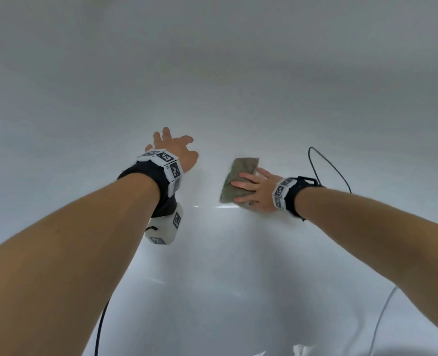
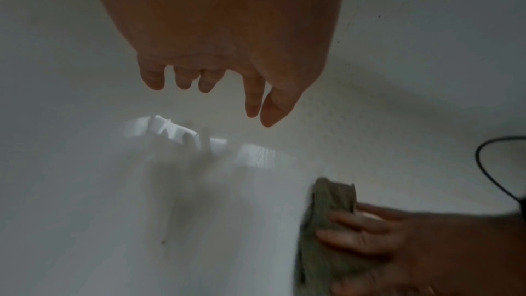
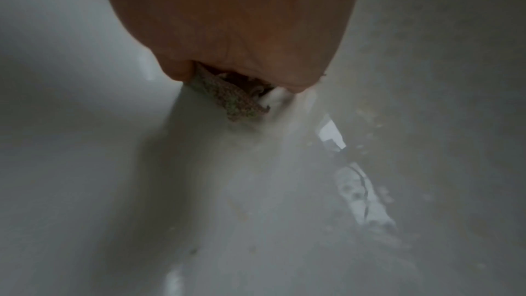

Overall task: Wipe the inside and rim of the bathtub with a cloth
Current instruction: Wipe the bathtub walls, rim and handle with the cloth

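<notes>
The left hand (image 1: 173,147) reaches out over the white bathtub (image 1: 212,73) with its fingers (image 2: 155,78) spread and loose, holding nothing. From the wrist view it hangs just clear of the surface, with its faint reflection below, so I judge it is out there for balance while the person leans in, not for any work of its own.

To the right of that hand, well apart from it, the grey-green cloth (image 1: 238,179) lies folded flat on the tub's inner surface. The right hand (image 1: 257,192) lies on the near part of it with straight fingers pressing down, the palm flat so the whole pad rubs the enamel. The far end of the cloth sticks out beyond the fingertips.

Past the right wrist a thin black cable (image 1: 325,163) loops up, clear of the cloth. The rim is out of sight, so I judge that part is not yet in hand.
</notes>
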The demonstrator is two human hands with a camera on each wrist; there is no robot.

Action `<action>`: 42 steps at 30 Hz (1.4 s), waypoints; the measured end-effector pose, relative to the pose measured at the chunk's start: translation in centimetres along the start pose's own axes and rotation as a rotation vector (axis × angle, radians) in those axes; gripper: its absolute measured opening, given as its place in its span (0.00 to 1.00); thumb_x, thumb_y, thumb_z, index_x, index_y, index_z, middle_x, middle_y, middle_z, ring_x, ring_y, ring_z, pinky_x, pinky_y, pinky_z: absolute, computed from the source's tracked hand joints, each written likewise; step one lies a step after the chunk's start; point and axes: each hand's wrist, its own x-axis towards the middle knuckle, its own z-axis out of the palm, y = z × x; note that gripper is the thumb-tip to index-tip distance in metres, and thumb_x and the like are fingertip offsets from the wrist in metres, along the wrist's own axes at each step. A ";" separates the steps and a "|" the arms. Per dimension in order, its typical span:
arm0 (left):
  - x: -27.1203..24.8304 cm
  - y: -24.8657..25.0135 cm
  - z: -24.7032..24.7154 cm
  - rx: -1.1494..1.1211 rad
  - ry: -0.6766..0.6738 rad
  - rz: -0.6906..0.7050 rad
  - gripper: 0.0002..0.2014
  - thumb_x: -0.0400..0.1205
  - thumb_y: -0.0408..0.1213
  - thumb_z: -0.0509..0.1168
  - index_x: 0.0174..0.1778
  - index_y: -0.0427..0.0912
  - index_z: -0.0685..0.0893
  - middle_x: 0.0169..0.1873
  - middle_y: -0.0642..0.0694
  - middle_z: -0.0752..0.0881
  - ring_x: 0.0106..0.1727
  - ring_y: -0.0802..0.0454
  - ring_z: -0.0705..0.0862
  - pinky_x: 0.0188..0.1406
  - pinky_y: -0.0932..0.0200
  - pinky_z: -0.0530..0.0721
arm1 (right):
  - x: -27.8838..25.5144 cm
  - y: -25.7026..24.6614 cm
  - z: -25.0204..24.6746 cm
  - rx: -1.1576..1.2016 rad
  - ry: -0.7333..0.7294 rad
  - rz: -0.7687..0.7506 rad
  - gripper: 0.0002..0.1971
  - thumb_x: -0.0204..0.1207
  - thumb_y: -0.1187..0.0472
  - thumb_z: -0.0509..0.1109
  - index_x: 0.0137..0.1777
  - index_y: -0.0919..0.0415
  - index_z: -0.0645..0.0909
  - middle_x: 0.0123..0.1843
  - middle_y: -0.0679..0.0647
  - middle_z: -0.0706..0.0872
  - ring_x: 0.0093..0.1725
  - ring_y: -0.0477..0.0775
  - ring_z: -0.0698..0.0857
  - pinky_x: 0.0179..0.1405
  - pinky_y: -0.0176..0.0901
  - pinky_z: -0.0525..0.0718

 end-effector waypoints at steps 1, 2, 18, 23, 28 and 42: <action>0.1 0.3 0.1 0.004 0.003 0.006 0.27 0.81 0.53 0.54 0.78 0.66 0.65 0.81 0.44 0.56 0.81 0.41 0.54 0.77 0.37 0.61 | 0.1 1.2 -0.6 -0.029 0.023 0.014 0.25 0.86 0.39 0.41 0.83 0.28 0.47 0.88 0.44 0.38 0.87 0.58 0.38 0.84 0.66 0.39; 0.1 0.6 0.2 0.007 0.005 0.010 0.27 0.80 0.53 0.54 0.78 0.66 0.65 0.81 0.44 0.57 0.81 0.41 0.55 0.77 0.37 0.61 | 0.2 2.5 -1.5 -0.040 0.044 0.054 0.25 0.86 0.39 0.41 0.83 0.28 0.47 0.88 0.45 0.38 0.87 0.59 0.38 0.83 0.67 0.40; 0.1 2.4 2.0 -0.041 -0.045 0.013 0.27 0.81 0.51 0.56 0.79 0.65 0.64 0.83 0.43 0.52 0.82 0.36 0.50 0.78 0.37 0.61 | -1.1 4.4 -0.6 0.160 0.129 0.253 0.26 0.84 0.39 0.45 0.82 0.30 0.53 0.88 0.55 0.37 0.85 0.72 0.39 0.83 0.69 0.43; -0.1 2.8 1.7 -0.042 -0.025 0.011 0.27 0.82 0.51 0.56 0.80 0.64 0.64 0.81 0.42 0.54 0.81 0.33 0.52 0.78 0.38 0.62 | -2.8 1.7 1.3 0.034 -0.046 0.090 0.24 0.86 0.41 0.46 0.81 0.27 0.51 0.87 0.49 0.33 0.86 0.63 0.35 0.83 0.67 0.41; 0.4 2.4 0.7 -0.066 0.000 -0.019 0.28 0.80 0.52 0.55 0.79 0.65 0.64 0.81 0.43 0.54 0.81 0.35 0.53 0.74 0.33 0.66 | -0.2 3.3 -4.1 0.027 0.032 0.119 0.23 0.86 0.40 0.47 0.80 0.25 0.53 0.87 0.47 0.33 0.86 0.61 0.36 0.83 0.67 0.38; 0.3 2.6 1.3 -0.010 0.008 -0.064 0.31 0.72 0.59 0.48 0.74 0.66 0.69 0.75 0.44 0.64 0.76 0.37 0.59 0.71 0.38 0.69 | 3.0 11.5 -13.0 0.395 0.294 0.537 0.23 0.86 0.41 0.46 0.80 0.25 0.52 0.88 0.46 0.35 0.86 0.62 0.36 0.82 0.67 0.38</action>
